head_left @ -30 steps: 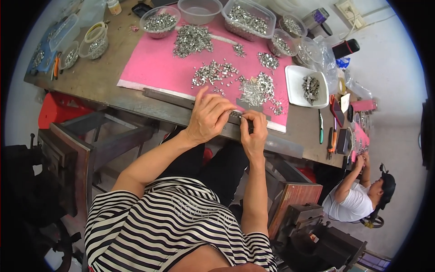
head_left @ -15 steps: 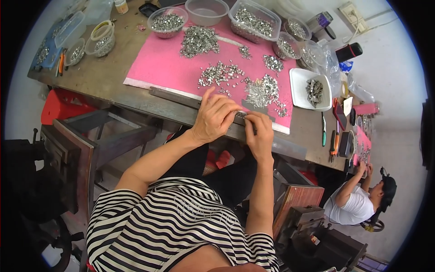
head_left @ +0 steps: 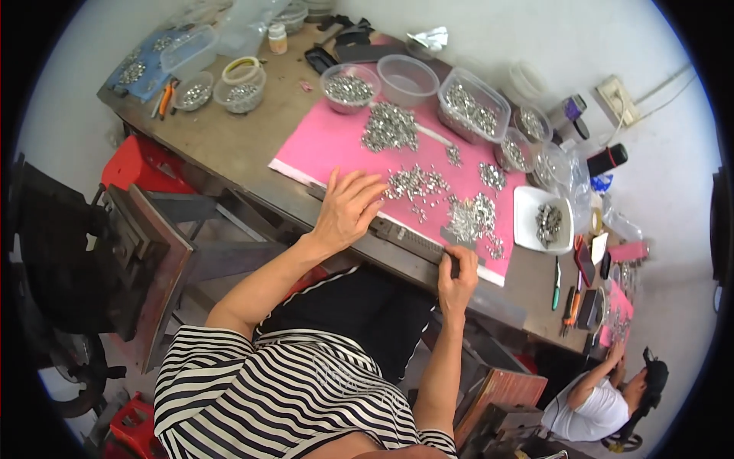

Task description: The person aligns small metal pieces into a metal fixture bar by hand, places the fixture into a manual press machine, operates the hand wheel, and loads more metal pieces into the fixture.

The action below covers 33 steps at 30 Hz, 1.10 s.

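Observation:
A long dark metal bar with a row of small notches (head_left: 409,239) lies along the front edge of the bench. My left hand (head_left: 348,208) is over its left part, fingers stretched out, beside a scatter of small silver metal pieces (head_left: 417,182). At the bar's right end my right hand (head_left: 459,279) is closed, thumb and fingers pinching the end. Just beyond it a heap of thin silver pins and pieces (head_left: 472,218) lies on the pink mat (head_left: 321,145). A larger pile of metal pieces (head_left: 389,126) sits farther back.
Clear tubs of metal parts (head_left: 468,107) line the back, with a white tray (head_left: 543,218) at right. Pliers (head_left: 571,310) and a green-handled tool (head_left: 556,287) lie right of the mat. A person in white (head_left: 592,398) works at far right. Red stools (head_left: 145,164) stand left.
My left hand has moved left from the bar's middle and spread its fingers. My right hand has shifted right along the bar, uncovering the notched stretch. The whole view has tilted and shifted.

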Tool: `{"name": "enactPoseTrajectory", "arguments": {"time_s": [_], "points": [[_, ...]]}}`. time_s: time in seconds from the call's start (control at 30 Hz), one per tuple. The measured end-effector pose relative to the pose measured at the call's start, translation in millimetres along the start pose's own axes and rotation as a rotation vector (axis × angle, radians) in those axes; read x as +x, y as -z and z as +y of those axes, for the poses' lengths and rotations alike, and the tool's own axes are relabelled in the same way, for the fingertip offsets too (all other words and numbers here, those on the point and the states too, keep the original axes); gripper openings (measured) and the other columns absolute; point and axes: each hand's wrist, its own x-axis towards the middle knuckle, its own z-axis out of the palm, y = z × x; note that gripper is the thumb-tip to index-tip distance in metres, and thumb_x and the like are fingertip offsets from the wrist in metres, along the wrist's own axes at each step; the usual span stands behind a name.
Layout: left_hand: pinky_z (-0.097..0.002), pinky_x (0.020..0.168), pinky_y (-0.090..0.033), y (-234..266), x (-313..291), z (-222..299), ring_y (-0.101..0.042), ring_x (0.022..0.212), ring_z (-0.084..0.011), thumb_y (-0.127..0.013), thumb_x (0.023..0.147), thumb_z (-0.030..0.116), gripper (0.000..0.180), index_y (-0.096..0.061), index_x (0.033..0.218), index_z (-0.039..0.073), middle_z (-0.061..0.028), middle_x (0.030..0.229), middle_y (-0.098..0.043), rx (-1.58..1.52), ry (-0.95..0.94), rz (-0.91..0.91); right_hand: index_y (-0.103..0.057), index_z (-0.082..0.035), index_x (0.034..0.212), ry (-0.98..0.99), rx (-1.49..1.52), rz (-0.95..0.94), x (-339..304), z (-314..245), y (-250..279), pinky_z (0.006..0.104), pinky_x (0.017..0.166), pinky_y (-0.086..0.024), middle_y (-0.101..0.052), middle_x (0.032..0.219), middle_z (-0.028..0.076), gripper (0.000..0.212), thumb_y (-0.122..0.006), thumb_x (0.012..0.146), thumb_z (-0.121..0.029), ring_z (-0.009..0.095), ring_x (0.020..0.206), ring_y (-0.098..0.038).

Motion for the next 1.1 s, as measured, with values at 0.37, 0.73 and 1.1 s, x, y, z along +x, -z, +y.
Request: {"name": "enactPoseTrajectory", "arguments": {"time_s": [0.37, 0.73, 1.1], "points": [[-0.0677, 0.121, -0.009, -5.1, 0.2, 10.1, -0.032, 0.149, -0.0394, -0.039, 0.104, 0.057, 0.073, -0.050, 0.145, -0.003, -0.0179, 0.156, -0.045, 0.130, -0.056, -0.444, -0.066, 0.000, 0.097, -0.004, 0.018, 0.008, 0.9, 0.2, -1.3, 0.0360, 0.083, -0.048, -0.067, 0.094, 0.011, 0.008, -0.065, 0.089, 0.001, 0.026, 0.091, -0.061], [-0.0640, 0.121, -0.015, -10.7, 3.7, 11.1, -0.045, 0.143, -0.0346, -0.045, 0.103, 0.054, 0.066, -0.058, 0.139, -0.001, -0.0201, 0.148, -0.053, -0.097, -0.143, -0.415, -0.066, -0.001, 0.097, -0.039, -0.017, -0.004, -0.8, -2.0, -0.4, 0.0388, 0.085, -0.048, -0.068, 0.097, 0.012, 0.007, -0.067, 0.090, 0.000, 0.029, 0.092, -0.062], [-0.0457, 0.099, -0.034, 13.5, 24.7, -32.9, -0.058, 0.093, -0.0232, -0.074, 0.086, 0.023, 0.011, -0.073, 0.092, 0.013, -0.0017, 0.090, -0.067, -0.002, -0.005, -0.071, -0.069, -0.006, 0.096, 0.240, -0.082, -0.123, 61.6, -31.2, -42.5, 0.0382, 0.081, -0.041, -0.061, 0.090, 0.009, 0.012, -0.069, 0.085, -0.001, 0.027, 0.086, -0.059]]}}
